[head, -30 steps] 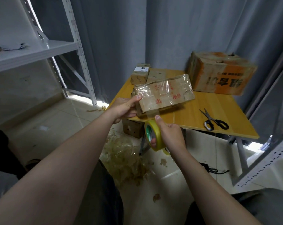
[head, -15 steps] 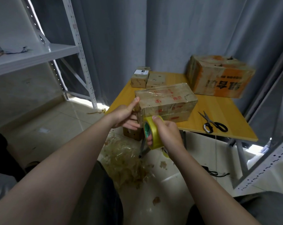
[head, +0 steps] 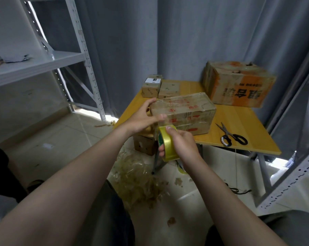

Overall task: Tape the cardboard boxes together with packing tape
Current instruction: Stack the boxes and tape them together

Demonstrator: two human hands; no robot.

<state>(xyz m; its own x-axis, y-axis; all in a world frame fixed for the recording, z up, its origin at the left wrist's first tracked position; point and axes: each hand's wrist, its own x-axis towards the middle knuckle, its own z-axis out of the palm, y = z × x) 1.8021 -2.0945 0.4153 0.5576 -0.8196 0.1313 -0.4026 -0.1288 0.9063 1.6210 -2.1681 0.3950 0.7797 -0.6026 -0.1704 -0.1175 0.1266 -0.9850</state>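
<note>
Yellow packing tape roll [head: 167,145] sits in your right hand [head: 183,145], just below the middle of the frame. Your thumb lies over its outer band and your fingers [head: 161,150] curl round the far side, clenched on it. The top of the roll meets the lower front face of the cardboard boxes [head: 185,113], two stacked and glossy with clear tape, at the near left part of the counter [head: 242,119]. Your left hand [head: 143,119] steadies their left end: the thumb rests on the top edge and the fingers lie straight along the front face, pressing and not curled.

Right of the stack, black-handled scissors [head: 232,136] lie on the counter. A large orange-printed box [head: 238,86] stands at the back right and two small boxes [head: 159,87] at the back left. On the floor below, a heap of crumpled used tape [head: 137,180] spreads out.
</note>
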